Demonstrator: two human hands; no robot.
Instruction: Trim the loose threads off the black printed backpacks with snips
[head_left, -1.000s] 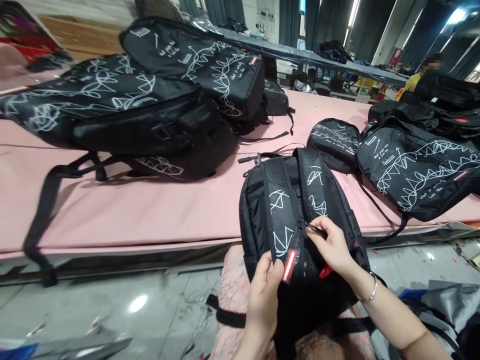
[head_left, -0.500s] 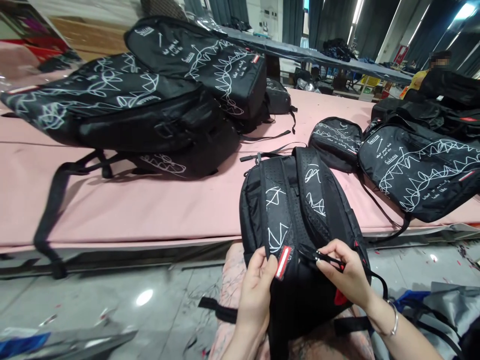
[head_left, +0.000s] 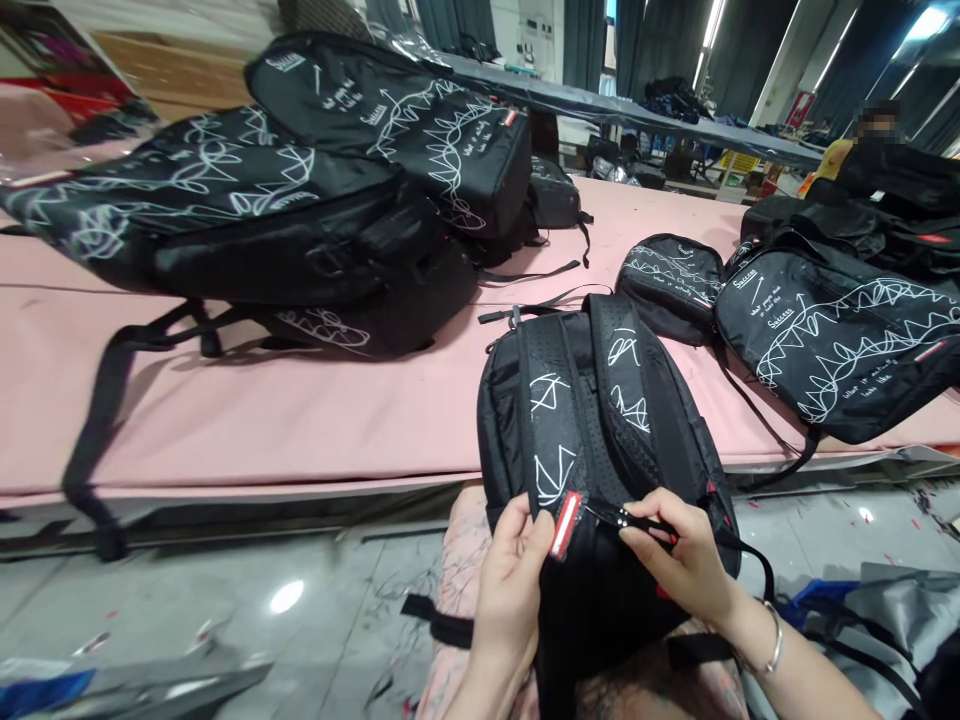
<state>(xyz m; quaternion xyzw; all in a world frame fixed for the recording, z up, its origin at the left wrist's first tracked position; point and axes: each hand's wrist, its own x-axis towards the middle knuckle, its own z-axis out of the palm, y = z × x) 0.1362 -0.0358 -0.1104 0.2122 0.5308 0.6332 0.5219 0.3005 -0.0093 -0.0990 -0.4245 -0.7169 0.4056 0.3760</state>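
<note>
A black backpack [head_left: 517,420] leans against the table edge, its back panel and shoulder straps facing me. My left hand [head_left: 514,575] is closed on the lower end of its left shoulder strap [head_left: 553,430], thumb beside a red-and-white label [head_left: 566,526]. Between the fingers of my right hand [head_left: 686,555] is a pair of black thread snips [head_left: 609,516] with a bit of red on the handle. Their tips point left, close to the strap edge beside the label. Whether the blades touch a thread I cannot tell.
Black backpacks with white scribble print [head_left: 300,220] are piled on the pink table [head_left: 300,420] to the left. More printed bags [head_left: 847,340] lie to the right. A pink patterned cloth [head_left: 461,550] is under the backpack. At the back right sits another person [head_left: 832,160].
My right hand has moved a little left, bringing the tips of the thread snips nearer the label. My left hand keeps its hold on the strap.
</note>
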